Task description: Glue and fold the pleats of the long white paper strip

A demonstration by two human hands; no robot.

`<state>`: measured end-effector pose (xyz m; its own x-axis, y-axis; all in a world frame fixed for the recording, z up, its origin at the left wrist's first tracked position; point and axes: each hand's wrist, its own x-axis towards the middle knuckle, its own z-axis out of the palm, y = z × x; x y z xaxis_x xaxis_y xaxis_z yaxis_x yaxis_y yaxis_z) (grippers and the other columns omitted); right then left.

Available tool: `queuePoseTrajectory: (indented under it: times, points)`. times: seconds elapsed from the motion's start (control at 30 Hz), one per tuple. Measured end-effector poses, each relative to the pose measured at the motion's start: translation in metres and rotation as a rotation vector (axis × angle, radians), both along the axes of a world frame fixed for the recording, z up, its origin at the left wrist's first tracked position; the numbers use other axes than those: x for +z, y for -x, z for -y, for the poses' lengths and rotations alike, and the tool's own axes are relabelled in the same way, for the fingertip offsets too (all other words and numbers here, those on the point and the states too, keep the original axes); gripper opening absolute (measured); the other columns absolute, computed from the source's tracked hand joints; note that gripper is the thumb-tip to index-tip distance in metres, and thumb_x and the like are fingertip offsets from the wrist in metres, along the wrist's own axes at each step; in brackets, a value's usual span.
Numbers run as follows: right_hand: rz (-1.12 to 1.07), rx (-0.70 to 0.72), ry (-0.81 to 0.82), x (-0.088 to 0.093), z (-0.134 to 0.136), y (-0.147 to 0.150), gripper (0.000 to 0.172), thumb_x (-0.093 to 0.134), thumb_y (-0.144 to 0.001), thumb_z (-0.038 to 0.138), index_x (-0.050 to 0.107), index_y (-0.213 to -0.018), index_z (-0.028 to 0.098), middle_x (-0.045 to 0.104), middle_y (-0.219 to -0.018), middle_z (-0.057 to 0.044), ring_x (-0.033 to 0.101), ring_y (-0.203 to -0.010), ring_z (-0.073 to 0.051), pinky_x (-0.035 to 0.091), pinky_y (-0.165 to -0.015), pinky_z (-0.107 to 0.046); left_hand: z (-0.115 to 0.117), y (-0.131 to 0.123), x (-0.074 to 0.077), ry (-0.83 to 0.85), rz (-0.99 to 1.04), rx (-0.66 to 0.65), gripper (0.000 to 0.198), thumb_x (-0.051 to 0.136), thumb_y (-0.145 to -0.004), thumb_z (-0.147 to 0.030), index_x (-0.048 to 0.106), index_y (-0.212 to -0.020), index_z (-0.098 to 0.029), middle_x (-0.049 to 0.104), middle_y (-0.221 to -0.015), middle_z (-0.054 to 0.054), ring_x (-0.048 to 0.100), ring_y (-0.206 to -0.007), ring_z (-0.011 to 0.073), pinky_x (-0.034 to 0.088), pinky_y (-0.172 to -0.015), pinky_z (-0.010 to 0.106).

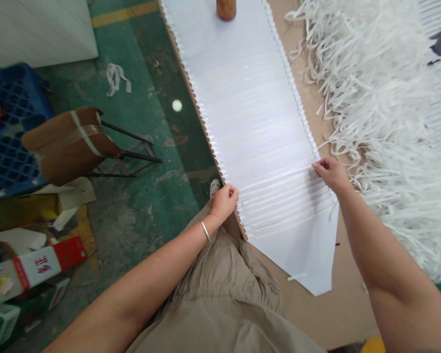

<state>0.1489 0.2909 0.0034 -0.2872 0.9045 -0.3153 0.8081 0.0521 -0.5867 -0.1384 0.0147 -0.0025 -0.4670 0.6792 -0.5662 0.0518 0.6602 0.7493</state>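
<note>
A long white board with toothed side edges lies on brown cardboard, its near end tapering to a cut-off point. Narrow white strips cross it side by side. At the board's left edge, my left hand, with a bangle on the wrist, is closed in a pinch. My right hand pinches at the opposite edge, a little farther up. A white strip runs taut between the fingertips of both hands; its ends are hidden in the fingers.
A large heap of loose white strips lies along the right. A brown cylinder stands on the board's far part. To the left are a folding chair, a blue plastic crate and cartons on the green floor.
</note>
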Motion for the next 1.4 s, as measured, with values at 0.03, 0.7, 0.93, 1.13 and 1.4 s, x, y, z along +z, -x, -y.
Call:
queuePoseTrajectory:
  times: [0.03,0.7,0.93,1.13,1.4]
  points:
    - [0.003,-0.008,-0.015,-0.002,0.0,0.0,0.03,0.068,-0.076,0.049,0.064,-0.077,0.019,0.063,-0.063,-0.001,0.056,-0.06,-0.016,0.044,-0.064,-0.031,0.0,0.0,0.001,0.007,-0.005,-0.002,0.016,0.056,-0.087,-0.023,0.053,-0.072,-0.022,0.059,-0.057,-0.005,0.059,-0.05,0.0135,0.044,-0.057,0.025]
    - [0.063,-0.023,-0.162,-0.019,0.003,0.011,0.02,0.062,-0.079,0.04,0.062,-0.077,0.02,0.065,-0.073,-0.004,0.058,-0.071,-0.02,0.047,-0.077,-0.036,-0.001,0.002,0.0,0.042,-0.113,-0.103,0.014,0.053,-0.086,-0.027,0.052,-0.072,-0.023,0.064,-0.061,-0.003,0.06,-0.053,0.0139,0.042,-0.059,0.025]
    - [0.071,-0.035,-0.163,-0.022,0.003,0.01,0.021,0.061,-0.079,0.041,0.062,-0.079,0.02,0.066,-0.074,-0.004,0.059,-0.072,-0.021,0.049,-0.077,-0.037,-0.001,0.001,-0.002,0.077,-0.158,-0.111,0.016,0.053,-0.088,-0.027,0.053,-0.073,-0.023,0.062,-0.06,-0.004,0.061,-0.054,0.0142,0.043,-0.061,0.026]
    - [0.082,-0.032,-0.172,-0.021,0.003,0.011,0.022,0.062,-0.078,0.041,0.063,-0.079,0.02,0.067,-0.075,-0.005,0.06,-0.073,-0.021,0.049,-0.078,-0.037,-0.004,-0.001,0.0,0.128,-0.225,-0.131,0.017,0.054,-0.089,-0.026,0.052,-0.072,-0.023,0.061,-0.058,-0.003,0.061,-0.06,0.0154,0.042,-0.065,0.026]
    - [0.195,0.009,-0.205,-0.014,0.001,0.014,0.017,0.062,-0.08,0.035,0.066,-0.085,0.019,0.067,-0.075,-0.006,0.059,-0.073,-0.021,0.05,-0.075,-0.034,-0.005,0.002,0.002,0.169,-0.359,-0.241,0.022,0.054,-0.091,-0.03,0.05,-0.071,-0.024,0.065,-0.07,0.002,0.062,-0.069,0.02,0.041,-0.067,0.029]
